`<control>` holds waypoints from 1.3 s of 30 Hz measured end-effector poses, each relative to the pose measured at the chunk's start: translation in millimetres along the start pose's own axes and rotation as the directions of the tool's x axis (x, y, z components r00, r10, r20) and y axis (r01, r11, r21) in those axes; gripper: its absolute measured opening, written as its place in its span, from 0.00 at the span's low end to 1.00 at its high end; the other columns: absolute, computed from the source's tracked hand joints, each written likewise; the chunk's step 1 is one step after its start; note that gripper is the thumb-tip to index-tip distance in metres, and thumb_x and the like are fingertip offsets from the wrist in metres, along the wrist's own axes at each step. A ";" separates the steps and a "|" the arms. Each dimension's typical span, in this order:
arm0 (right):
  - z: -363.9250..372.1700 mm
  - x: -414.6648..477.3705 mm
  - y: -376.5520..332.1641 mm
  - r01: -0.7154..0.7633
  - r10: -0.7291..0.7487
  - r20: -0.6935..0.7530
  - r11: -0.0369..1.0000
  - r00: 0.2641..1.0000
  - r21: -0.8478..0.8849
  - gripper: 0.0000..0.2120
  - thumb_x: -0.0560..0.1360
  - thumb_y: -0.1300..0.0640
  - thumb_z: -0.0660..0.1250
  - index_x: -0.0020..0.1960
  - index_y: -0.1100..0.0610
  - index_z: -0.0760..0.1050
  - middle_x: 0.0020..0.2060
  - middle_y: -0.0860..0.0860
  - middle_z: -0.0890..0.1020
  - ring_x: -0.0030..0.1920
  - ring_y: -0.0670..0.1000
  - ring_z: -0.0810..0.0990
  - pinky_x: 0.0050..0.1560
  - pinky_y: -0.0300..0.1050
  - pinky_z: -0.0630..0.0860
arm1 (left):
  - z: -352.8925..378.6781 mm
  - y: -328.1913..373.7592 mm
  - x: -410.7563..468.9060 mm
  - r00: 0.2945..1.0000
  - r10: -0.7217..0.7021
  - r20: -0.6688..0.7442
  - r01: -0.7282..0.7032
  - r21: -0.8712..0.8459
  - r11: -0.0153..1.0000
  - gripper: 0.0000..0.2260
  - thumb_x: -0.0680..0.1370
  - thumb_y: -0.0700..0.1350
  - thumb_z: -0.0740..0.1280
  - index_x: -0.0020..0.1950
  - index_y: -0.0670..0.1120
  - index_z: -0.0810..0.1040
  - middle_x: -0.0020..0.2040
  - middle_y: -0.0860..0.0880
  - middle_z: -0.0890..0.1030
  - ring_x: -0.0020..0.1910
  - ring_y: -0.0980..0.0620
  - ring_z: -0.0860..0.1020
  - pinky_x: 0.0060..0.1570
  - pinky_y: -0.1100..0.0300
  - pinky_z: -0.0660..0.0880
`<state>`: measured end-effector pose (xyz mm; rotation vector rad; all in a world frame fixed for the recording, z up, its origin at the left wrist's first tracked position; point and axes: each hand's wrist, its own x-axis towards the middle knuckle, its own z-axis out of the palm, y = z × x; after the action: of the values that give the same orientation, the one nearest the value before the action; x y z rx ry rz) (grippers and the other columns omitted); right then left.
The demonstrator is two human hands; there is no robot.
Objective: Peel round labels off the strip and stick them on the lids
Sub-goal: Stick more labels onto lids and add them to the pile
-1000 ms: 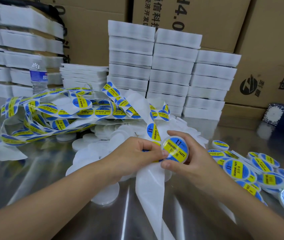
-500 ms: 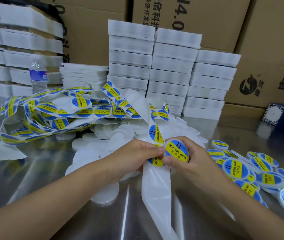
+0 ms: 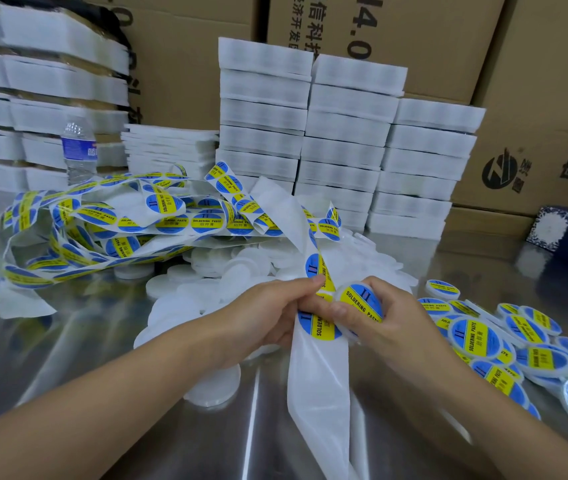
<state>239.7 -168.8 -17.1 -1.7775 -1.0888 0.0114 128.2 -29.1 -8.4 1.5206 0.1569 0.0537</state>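
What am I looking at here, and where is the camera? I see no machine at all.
There is no machine: a person works with bare hands, and the one camera sits on their head, looking down. The left hand pinches the label strip, which trails from a tangle further left. The right hand holds a lid already bearing a blue and yellow label. On the steel table lie a heap of plain white lids in the middle and finished lids on the right. A water bottle, white stacks and cardboard boxes stand behind.
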 end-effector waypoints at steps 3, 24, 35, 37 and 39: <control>-0.9 0.7 -1.4 0.007 -0.008 -0.027 0.999 1.000 -0.038 0.29 0.57 0.31 0.62 0.33 0.59 0.67 0.24 0.44 0.68 0.26 0.43 0.64 0.26 0.32 0.63 | -1.2 1.1 -0.8 0.999 -0.011 0.048 0.011 -0.001 1.000 0.30 0.69 0.60 0.58 0.54 0.37 0.82 0.51 0.41 0.84 0.53 0.43 0.80 0.55 0.57 0.76; -0.5 3.0 -3.7 -0.045 0.042 -0.051 0.998 0.998 -0.048 0.22 0.77 0.44 0.55 0.31 0.57 0.65 0.22 0.46 0.66 0.25 0.45 0.63 0.27 0.38 0.63 | 0.8 -0.2 2.1 0.999 -0.013 -0.040 0.015 0.051 0.999 0.27 0.67 0.60 0.60 0.48 0.39 0.83 0.51 0.38 0.82 0.54 0.39 0.78 0.62 0.50 0.72; -1.0 5.2 3.1 -0.039 0.029 -0.084 0.992 0.996 -0.122 0.23 0.80 0.47 0.53 0.28 0.55 0.61 0.17 0.44 0.66 0.23 0.45 0.64 0.26 0.35 0.61 | 6.4 -2.2 -0.2 0.983 0.048 -0.176 -0.007 0.227 0.974 0.06 0.74 0.44 0.70 0.46 0.43 0.85 0.40 0.47 0.83 0.38 0.54 0.79 0.42 0.63 0.74; -1.9 3.5 3.0 -0.032 0.026 -0.077 0.996 0.997 -0.087 0.23 0.77 0.42 0.53 0.29 0.55 0.62 0.18 0.45 0.66 0.24 0.44 0.64 0.27 0.34 0.61 | 6.0 -1.4 0.6 0.977 0.060 -0.204 -0.020 0.197 0.980 0.04 0.74 0.42 0.70 0.42 0.44 0.84 0.36 0.50 0.83 0.33 0.58 0.79 0.36 0.68 0.74; -3.9 1.6 0.9 0.021 -0.023 -0.045 0.998 0.999 -0.055 0.21 0.71 0.36 0.54 0.31 0.51 0.69 0.23 0.41 0.72 0.27 0.42 0.69 0.30 0.31 0.64 | 4.9 -0.5 1.6 0.965 0.089 -0.245 -0.045 0.180 0.983 0.06 0.74 0.40 0.69 0.39 0.45 0.84 0.32 0.52 0.82 0.29 0.61 0.78 0.30 0.71 0.72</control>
<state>243.1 -170.7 -15.1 -1.8056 -1.0847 -0.0723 130.4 -33.8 -8.8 1.6894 0.3200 0.2961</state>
